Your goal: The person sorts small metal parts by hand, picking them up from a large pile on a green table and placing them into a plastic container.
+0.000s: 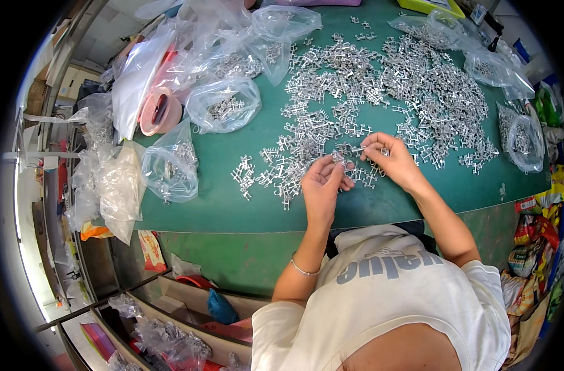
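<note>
Small silvery metal pieces (439,93) lie in a broad heap across the green table (245,210). At the heap's near edge, my left hand (324,179) is closed around several of these metal pieces, its thumb and fingers pinched together. Just right of it, my right hand (390,157) pinches one metal piece (354,150) between thumb and fingertips, over the left hand's fingers. The hands are close together, slightly above the table. My fingers partly hide the held pieces, so their exact shape cannot be made out.
Clear plastic bags with metal pieces, such as one bag (223,105), stand to the left beside a pink tape roll (161,111). Another filled bag (521,139) sits at the right edge. Below the table, on the left, are open drawers (201,303). A yellow tray (439,7) is far right.
</note>
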The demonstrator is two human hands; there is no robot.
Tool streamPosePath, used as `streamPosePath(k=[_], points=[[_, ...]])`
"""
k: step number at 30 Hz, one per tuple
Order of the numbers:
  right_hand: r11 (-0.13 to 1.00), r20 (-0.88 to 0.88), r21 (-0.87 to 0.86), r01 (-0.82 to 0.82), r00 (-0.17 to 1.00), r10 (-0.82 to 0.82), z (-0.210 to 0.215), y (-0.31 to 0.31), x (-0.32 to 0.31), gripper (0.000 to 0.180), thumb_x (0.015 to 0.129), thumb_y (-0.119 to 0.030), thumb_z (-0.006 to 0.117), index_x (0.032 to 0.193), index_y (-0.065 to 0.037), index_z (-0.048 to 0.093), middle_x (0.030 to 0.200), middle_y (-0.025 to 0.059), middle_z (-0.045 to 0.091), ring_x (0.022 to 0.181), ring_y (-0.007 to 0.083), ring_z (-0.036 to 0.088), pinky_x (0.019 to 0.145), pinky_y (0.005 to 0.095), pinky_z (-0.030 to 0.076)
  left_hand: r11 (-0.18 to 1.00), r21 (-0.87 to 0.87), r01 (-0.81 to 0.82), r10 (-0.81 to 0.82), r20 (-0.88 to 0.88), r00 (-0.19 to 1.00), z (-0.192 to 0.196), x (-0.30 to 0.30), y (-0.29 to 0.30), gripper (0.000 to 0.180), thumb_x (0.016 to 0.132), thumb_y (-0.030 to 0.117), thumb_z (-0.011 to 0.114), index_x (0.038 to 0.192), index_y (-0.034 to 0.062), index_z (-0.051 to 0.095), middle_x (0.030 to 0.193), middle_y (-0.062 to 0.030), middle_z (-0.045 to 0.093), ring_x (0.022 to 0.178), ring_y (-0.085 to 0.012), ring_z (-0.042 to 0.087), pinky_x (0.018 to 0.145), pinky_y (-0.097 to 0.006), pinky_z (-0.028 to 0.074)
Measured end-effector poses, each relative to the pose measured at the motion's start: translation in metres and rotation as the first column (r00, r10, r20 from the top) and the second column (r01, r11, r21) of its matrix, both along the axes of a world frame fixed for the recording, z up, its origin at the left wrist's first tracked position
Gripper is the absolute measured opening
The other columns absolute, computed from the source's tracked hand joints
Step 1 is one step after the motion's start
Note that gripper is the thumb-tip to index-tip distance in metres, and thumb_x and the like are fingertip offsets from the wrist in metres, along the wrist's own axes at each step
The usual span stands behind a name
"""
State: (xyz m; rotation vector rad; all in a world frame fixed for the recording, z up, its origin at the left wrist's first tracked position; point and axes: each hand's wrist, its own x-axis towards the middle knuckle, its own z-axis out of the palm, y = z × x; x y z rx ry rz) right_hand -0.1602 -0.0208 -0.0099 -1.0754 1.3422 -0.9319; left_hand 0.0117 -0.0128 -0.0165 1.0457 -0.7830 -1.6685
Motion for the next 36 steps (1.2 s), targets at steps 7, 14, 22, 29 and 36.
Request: streamPosePath(k=[7,14,22,29,36], points=[[0.926,-0.217,-0.344,-0.158,0.973,0.085,0.009,0.005,0.008,0.020,0.084,-0.015,0.057,0.096,0.001,0.061,0.088,0.0076,0.061,0.079,0.0173,0.057,0.071,0.0311,0.045,0.987,-0.156,0.022,0.004,0.163,0.987,-0.007,-0.006,0.010,0.019,0.081,-0.001,0.057,0.099,-0.0075,0.055,0.082,-0.0108,0.063,0.062,-0.0112,0.059,0.051,-0.019,0.045],[0.984,0.379,0.014,-0.179,0.911,0.161,0.001,0.005,-0.005,0.018,0.085,-0.014,0.057,0.100,-0.003,0.060,0.086,0.0021,0.058,0.061,0.0047,0.046,0.052,0.0185,0.036,0.987,-0.141,0.081,-0.038,0.283,0.958,-0.001,-0.005,0.014,0.018,0.080,-0.001,0.059,0.097,-0.0073,0.059,0.083,-0.0084,0.062,0.070,-0.0113,0.060,0.058,-0.021,0.049],[0.999,0.246,0.005,-0.051,0.968,0.048,0.021,0.014,0.013,0.013,0.086,-0.016,0.057,0.092,-0.004,0.058,0.059,-0.0065,0.046,0.047,-0.0006,0.030,0.040,0.0171,0.020,0.973,-0.229,-0.027,0.063,0.154,0.986,0.003,-0.007,0.015,0.018,0.081,-0.001,0.057,0.099,-0.0074,0.059,0.088,-0.0108,0.063,0.075,-0.0137,0.061,0.065,-0.023,0.051],[0.983,0.412,0.127,-0.129,0.909,0.066,0.006,0.019,0.000,0.013,0.086,-0.013,0.055,0.091,-0.001,0.056,0.076,0.0011,0.057,0.062,0.0032,0.045,0.053,0.0190,0.036,0.986,-0.136,0.101,-0.093,0.062,0.994,0.003,-0.001,0.012,0.017,0.084,0.002,0.055,0.098,-0.0074,0.058,0.085,-0.0127,0.063,0.072,-0.0161,0.063,0.062,-0.023,0.051],[0.957,0.101,-0.285,0.056,0.994,-0.028,0.009,0.029,0.021,0.010,0.086,-0.008,0.053,0.091,0.000,0.059,0.071,-0.0004,0.054,0.054,0.0026,0.040,0.048,0.0188,0.029,0.982,0.128,0.142,-0.122,-0.149,0.981,0.005,0.005,0.012,0.015,0.084,0.004,0.057,0.094,-0.0066,0.057,0.078,-0.0106,0.062,0.066,-0.0155,0.062,0.060,-0.023,0.050]])
